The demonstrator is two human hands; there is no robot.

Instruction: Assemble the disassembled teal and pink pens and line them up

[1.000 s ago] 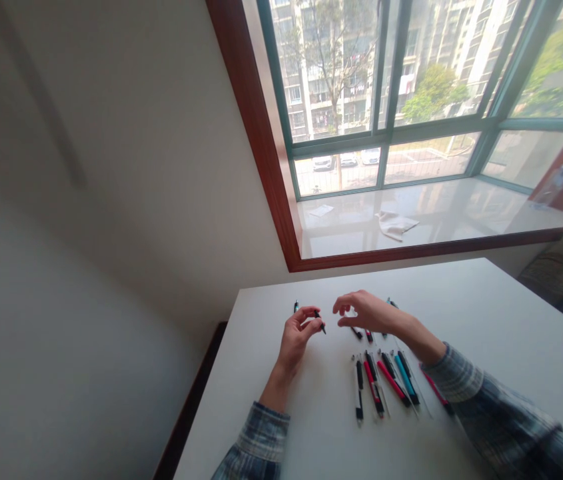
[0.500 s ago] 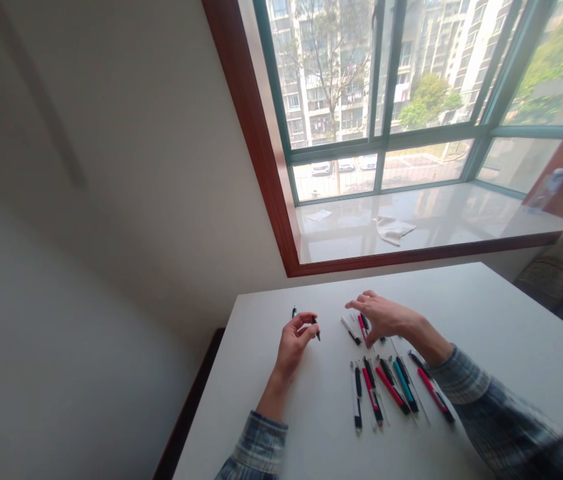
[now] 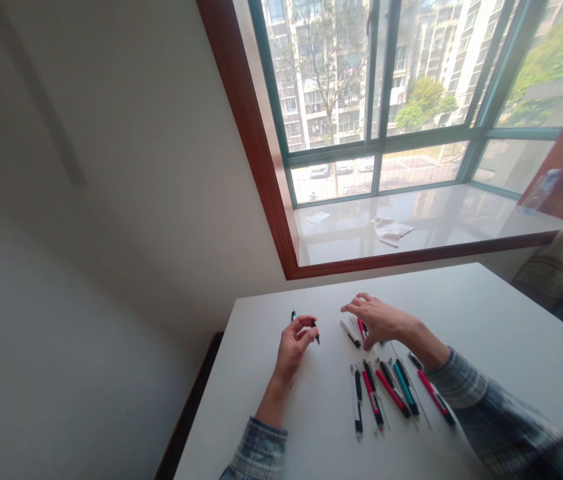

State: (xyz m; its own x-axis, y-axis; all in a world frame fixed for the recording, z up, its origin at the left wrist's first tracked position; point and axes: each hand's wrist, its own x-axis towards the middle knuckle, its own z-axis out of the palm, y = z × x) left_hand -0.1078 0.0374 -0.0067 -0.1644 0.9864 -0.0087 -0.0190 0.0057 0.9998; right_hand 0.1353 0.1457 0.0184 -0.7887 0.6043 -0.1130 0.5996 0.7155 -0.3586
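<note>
My left hand (image 3: pixel 295 343) is closed in a pinch on a dark pen part (image 3: pixel 316 331) with a pointed tip, which slants down past my fingertips. A pen end with a blue-green tint (image 3: pixel 294 315) shows behind that hand; whether it belongs to the same piece, I cannot tell. My right hand (image 3: pixel 381 320) arches with fingers apart over a small group of pen parts, nothing visible in its grasp. Near its thumb lie a white-and-black pen piece (image 3: pixel 350 335) and a red one (image 3: pixel 362 328), partly covered by the hand.
Closer to me lies a row of pen parts: a white-and-black pen (image 3: pixel 358 403), red barrels (image 3: pixel 392 393), a teal barrel (image 3: pixel 406 387) and thin refills. They rest on a white table (image 3: pixel 321 427). Beyond are a wall and a window sill (image 3: pixel 341 240) with a crumpled cloth (image 3: pixel 392 231).
My right hand has shifted slightly left, still spread above the pen parts. My left hand keeps its pinch almost unmoved. The view has tilted a little.
</note>
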